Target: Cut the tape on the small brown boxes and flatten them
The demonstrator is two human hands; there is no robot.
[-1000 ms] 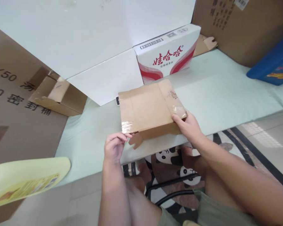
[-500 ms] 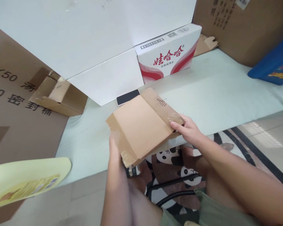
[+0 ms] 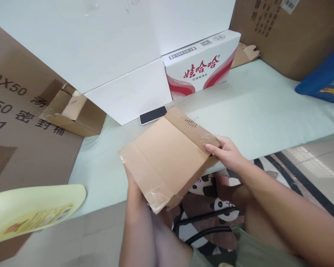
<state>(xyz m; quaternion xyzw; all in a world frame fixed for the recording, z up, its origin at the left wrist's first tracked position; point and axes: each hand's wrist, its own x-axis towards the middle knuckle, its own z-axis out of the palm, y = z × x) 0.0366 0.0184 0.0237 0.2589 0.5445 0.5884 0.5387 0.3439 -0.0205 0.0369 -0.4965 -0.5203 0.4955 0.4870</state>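
Observation:
A tan cardboard box [image 3: 167,152] is tilted between my hands over the table's front edge, its plain face turned up toward me. Two taped end flaps stick out from that face, a left flap [image 3: 144,174] and a right flap [image 3: 190,124]. My right hand [image 3: 225,150] grips the right flap at its near corner, thumb on top and fingers beneath. At the left side my left hand [image 3: 132,185] holds the box from under the left flap, which hides its fingers. Behind the box, a dark-screened phone [image 3: 153,115] lies on the table.
A white box with red lettering [image 3: 203,72] stands behind, beside large white panels [image 3: 128,89]. To the left are an open small carton [image 3: 83,115] and a yellow-green bottle [image 3: 39,207]. A blue container [image 3: 320,81] stands right on the pale green tablecloth [image 3: 267,104].
The box has tilted, and its left flap has swung up and outward, lying nearly level with the main face. My right hand keeps its grip. The view has shifted slightly.

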